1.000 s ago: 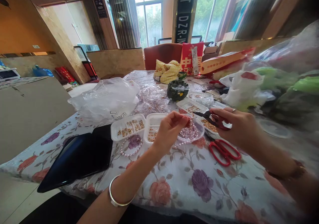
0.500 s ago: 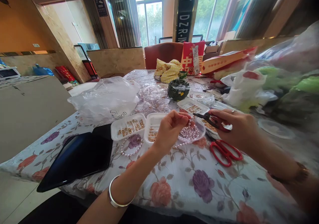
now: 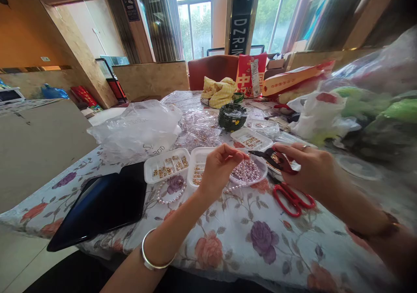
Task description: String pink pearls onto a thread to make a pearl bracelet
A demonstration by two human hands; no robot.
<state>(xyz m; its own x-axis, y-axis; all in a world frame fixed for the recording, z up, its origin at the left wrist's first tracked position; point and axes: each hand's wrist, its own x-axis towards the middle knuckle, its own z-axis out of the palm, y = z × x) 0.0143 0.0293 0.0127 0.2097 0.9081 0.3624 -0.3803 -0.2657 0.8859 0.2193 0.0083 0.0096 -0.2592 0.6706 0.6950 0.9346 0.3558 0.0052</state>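
My left hand is closed in a pinch above a clear bowl of pinkish-purple pearl beads. It appears to hold the end of a bead strand, part of which lies on the cloth at the bowl's front; the fingers hide the pinched end. In my right hand is a pair of pliers with dark jaws. Their tips point left, close to my left fingertips. Under that hand lie red-handled scissors. A finished-looking loop of pearl beads rests further left.
Plastic boxes of gold-coloured beads stand around the bowl. Beyond are a dark green coil and a white plastic bag. A shiny black tray-like object lies left, on the flowered tablecloth. More bags crowd the right.
The pliers' tips have shifted slightly left and down, by my left fingertips. My left hand keeps its pinch almost in place. The view has moved very slightly.
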